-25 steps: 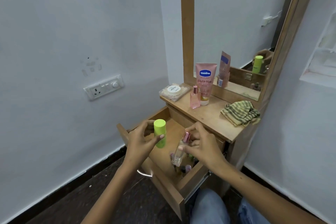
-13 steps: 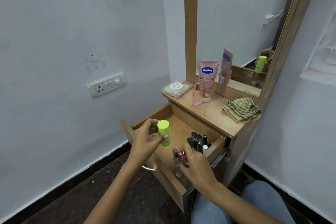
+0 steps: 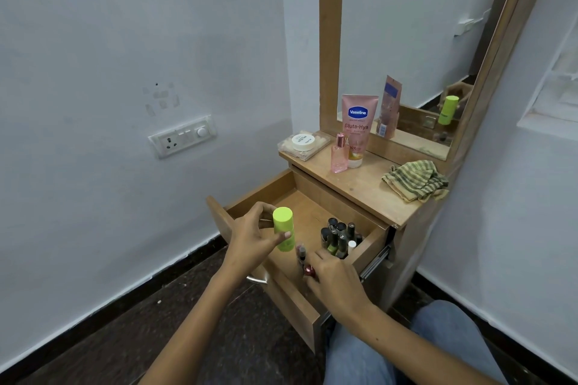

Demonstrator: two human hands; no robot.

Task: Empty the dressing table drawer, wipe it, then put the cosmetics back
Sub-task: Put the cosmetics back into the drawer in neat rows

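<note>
1. The surface is the light brown top of a small wooden dressing table, smooth and a little scuffed, set in a corner between pale blue-grey painted walls.
2. A tall mirror in a wooden frame rises from the back of the surface and reflects a pale wall, the tube and the green bottle.
3. The floor is dark speckled stone with a black skirting along the walls.
4. A white switch plate sits on the left wall, below some patchy marks in the paint.
5. On the surface stand a pink squeeze tube and, just in front of it, a small clear pink perfume bottle.
6. At the surface's left end lies a flat clear packet with a round white jar on it.
7. A crumpled green-and-tan striped cloth lies at the right end.
8. The drawer is pulled out, a plain wooden box with a metal handle on its front.
9. A cluster of small dark-capped bottles stands upright in the drawer's right corner.
10. The left hand holds a lime-green cylindrical bottle upright above the drawer, fingers and thumb curled round it.
11. The right hand reaches into the drawer's near side, its fingers closed on a small bottle with a shiny red cap.
12. Blue denim knees show at the bottom right.
</note>
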